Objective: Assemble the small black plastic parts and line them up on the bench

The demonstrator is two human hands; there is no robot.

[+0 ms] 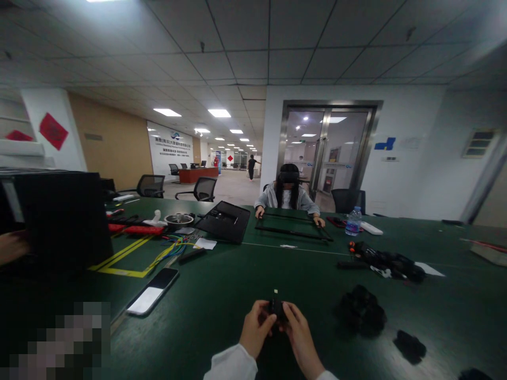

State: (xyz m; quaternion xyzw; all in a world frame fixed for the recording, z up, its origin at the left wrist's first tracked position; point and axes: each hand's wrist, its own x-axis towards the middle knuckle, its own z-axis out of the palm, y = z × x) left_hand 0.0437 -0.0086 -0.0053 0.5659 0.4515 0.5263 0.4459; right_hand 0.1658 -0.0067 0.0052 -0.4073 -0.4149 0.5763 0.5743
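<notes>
A small black object (277, 310) is pinched between both hands just above the green table (222, 295). My left hand (257, 324) grips its left side with thumb and fingers. My right hand (297, 332) closes on its right side. A small pale tip (275, 291) shows just beyond the object; whether it is joined to it I cannot tell. Fingers cover much of the object, so its exact kind is unclear. To the right of my hands lie a dark coiled bundle (362, 311) and a smaller black piece (410, 347).
A phone (153, 293) lies left of my hands, near coloured wires (168, 253) and a black panel (224, 221). A large black case (59, 216) stands far left. Opposite, a person (288, 195) holds a black frame (293, 232). A water bottle (354, 221) stands at right.
</notes>
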